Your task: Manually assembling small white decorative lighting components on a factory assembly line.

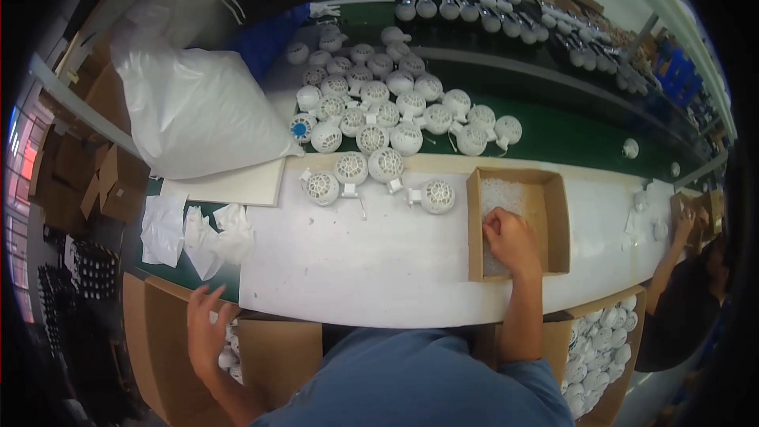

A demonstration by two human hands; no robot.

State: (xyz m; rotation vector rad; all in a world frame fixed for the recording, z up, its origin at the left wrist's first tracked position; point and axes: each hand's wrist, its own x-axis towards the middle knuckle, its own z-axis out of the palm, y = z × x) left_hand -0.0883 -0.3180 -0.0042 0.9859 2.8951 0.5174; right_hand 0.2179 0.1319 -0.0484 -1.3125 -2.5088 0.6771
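My right hand (512,239) is inside a shallow cardboard box (558,225) on the white tabletop, its fingers pinched together over a heap of tiny translucent pieces (501,194). Whatever the fingertips grip is too small to make out. At the lower left, my left hand (207,326) is held with fingers apart above an open carton (162,332), where white round parts (229,357) show below it. Left of the shallow box lies a white ball-shaped housing (437,196) with a slotted grille. Several similar housings (352,167) stand farther left.
Many more white balls (373,138) crowd the green surface behind. A large white plastic bag (202,111) bulges at the left, with crumpled white bags (207,241) nearer. A carton of white parts (598,344) stands right of me. Another person's hand (686,221) works at the far right.
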